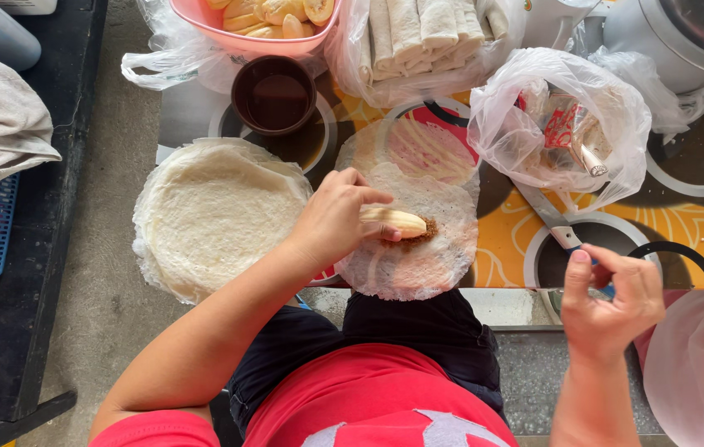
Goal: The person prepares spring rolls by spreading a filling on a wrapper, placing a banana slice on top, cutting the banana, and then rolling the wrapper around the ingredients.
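A pale banana slice is lying across a patch of brown filling near the middle of a thin, lacy round wrapper, which is spread flat on the patterned orange tabletop directly in front of the person. The left hand is reaching in from the left and resting on the near end of the banana slice, its grip pinching lightly, with the thumb and fingertips closing around that end while the rest of the slice is showing bare to the right.

The right hand is hovering apart from the wrapper, off to the right and just past the near edge of the tabletop. Its fingers are curling loosely toward the thumb, the grip half closed, and nothing is showing inside it.

Just left of the open wrapper, a stack of round wrappers is sitting on the tabletop, partly under the left wrist. Behind the stack, a dark brown bowl is standing, holding a dark liquid. Farther back, a pink basin is holding more pale fruit pieces, and beside it a clear bag of finished rolls is lying. To the right of the open wrapper, a knife is lying on the tabletop, its blade running up under a crumpled clear plastic bag with packets inside. A white appliance with a metal pot is standing at the far right corner.
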